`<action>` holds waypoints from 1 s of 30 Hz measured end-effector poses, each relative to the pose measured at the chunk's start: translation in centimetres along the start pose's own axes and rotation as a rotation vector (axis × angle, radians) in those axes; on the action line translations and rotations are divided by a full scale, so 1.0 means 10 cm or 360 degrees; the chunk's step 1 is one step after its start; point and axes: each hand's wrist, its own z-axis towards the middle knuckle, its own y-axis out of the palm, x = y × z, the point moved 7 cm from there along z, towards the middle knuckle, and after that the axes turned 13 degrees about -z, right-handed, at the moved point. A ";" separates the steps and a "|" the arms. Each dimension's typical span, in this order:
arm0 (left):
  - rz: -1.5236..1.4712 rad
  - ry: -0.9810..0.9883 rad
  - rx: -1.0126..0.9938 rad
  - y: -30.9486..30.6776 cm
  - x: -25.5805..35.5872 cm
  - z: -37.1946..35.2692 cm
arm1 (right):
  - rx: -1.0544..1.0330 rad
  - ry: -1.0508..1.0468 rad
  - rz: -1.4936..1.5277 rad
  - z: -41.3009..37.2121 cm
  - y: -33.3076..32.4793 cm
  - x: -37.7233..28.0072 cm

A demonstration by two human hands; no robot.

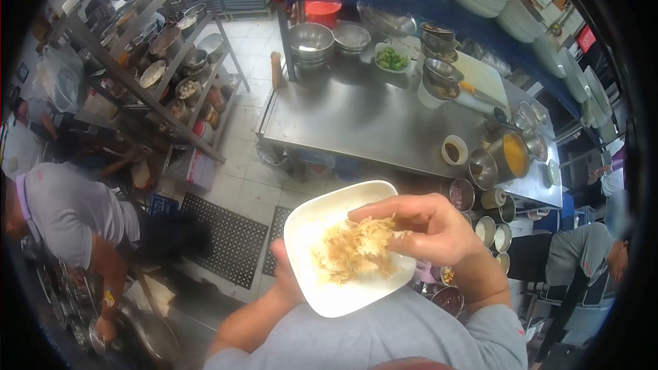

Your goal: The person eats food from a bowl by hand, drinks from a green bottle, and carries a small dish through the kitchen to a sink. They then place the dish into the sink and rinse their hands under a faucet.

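Note:
A white, rounded-square dish point(301, 233) is held in front of my body, tilted towards me. My left hand point(286, 273) grips its left side, with most of the fingers hidden beneath it. Inside lies a loose heap of pale golden-brown shredded food point(339, 253), whose exact kind I cannot make out. My right hand point(439, 229) reaches over the dish's right rim, thumb and fingers closed around a clump of that food.
A steel worktable point(343, 113) stands ahead, carrying stacked metal bowls point(312, 44), a bowl of chopped greens point(392, 59) and a cup of dark sauce point(452, 151). Plates point(473, 0) fill the shelf above. A co-worker point(82, 212) bends over pans at left; another person point(576, 253) is at right.

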 end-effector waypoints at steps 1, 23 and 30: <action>0.0002 -0.0005 -0.0014 0.03 0.01 -0.01 | -0.0018 -0.0026 0.0019 -0.01 0.00 -0.04; -0.0333 -0.0630 -0.0388 0.04 -0.37 -0.26 | -0.0508 -0.0970 0.0054 -0.37 0.25 -0.91; -0.0361 -0.0614 -0.0349 0.02 -0.38 -0.31 | -0.0250 -0.1222 -0.0806 -0.28 0.26 -1.04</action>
